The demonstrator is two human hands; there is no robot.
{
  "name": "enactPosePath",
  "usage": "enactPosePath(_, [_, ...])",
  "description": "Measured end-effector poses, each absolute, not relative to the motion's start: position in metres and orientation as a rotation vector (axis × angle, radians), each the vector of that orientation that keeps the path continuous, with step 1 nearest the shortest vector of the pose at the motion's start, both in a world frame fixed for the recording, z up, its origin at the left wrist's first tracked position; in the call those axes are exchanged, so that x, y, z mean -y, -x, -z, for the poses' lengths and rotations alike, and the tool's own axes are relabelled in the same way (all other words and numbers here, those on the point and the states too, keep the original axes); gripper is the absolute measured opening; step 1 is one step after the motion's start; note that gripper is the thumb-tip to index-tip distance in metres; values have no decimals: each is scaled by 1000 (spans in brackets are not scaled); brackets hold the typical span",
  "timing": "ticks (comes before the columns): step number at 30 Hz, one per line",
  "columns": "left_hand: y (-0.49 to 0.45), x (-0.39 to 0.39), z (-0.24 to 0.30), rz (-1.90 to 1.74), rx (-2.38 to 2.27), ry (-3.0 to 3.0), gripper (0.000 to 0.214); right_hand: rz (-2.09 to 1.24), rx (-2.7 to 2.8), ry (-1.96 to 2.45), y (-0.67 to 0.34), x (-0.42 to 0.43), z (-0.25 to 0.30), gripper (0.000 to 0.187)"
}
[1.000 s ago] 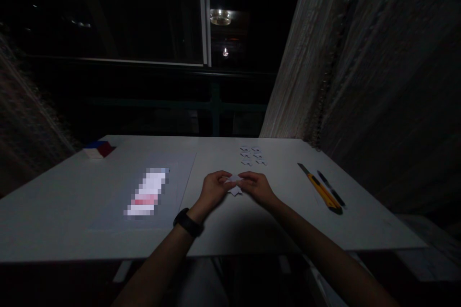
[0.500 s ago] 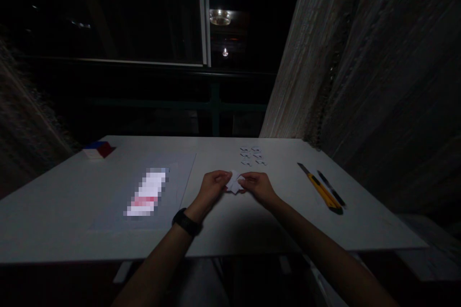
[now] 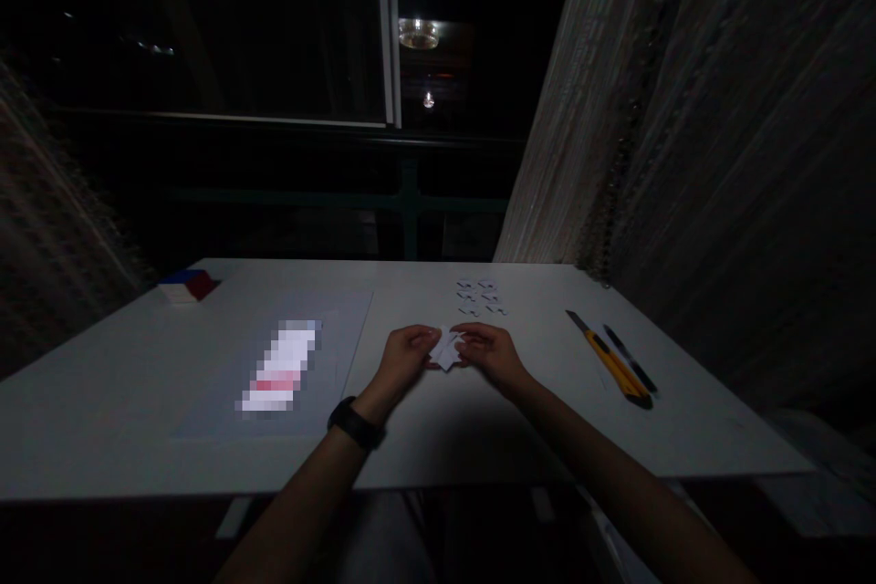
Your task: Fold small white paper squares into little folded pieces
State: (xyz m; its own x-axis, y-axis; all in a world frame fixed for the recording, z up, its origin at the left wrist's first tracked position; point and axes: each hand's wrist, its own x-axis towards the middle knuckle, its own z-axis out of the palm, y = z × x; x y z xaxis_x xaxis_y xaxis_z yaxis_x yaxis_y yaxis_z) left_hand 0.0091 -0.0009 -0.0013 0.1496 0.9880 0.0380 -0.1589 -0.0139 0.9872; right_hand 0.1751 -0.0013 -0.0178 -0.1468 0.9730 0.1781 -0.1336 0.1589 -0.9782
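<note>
Blue, red and white at the far left of the table [image 3: 411,294]: a small cube-like block [image 3: 184,286], well apart from both hands. Next, a large pale sheet [image 3: 344,328] lying flat, and on it a bright pixelated strip [image 3: 282,363] with a pinkish band, otherwise impossible to read. Wears a dark wristband [image 3: 356,423] on the left arm. Pinches with the fingers of the left hand [image 3: 409,356] the left side of a small folded white paper [image 3: 447,350], thumb on top, the rest partly hidden underneath. Has that paper near the middle, between the hands; cannot tell whether raised or touching the table. Compared with a second ago, shows more of the creased upper face, with a wider gap between the thumbs and one corner pointing toward the body. Suggests, as a judgement, work on the folds not yet finished. Pinches the right side with the fingers of the right hand [image 3: 494,352]. Just beyond, six small pale pieces [image 3: 490,297] in two columns, unmoved. Farther right, a yellow utility knife [image 3: 609,359], blade showing and directed away, and just beside it a dark pen [image 3: 630,359], both untouched.
</note>
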Motion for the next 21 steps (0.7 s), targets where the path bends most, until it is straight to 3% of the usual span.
enactPosePath(10, [-9,1,4,-1157,-974,-1171,35,-1226,1348,932,-175,6,9,25])
enactPosePath(15, [-10,2,3,-1130,-975,-1145,37,-1220,1276,1010,-170,5,14,40])
enactPosePath(21, [-9,1,2,-1141,-977,-1191,37,-1116,1231,1115,-170,0,18,33])
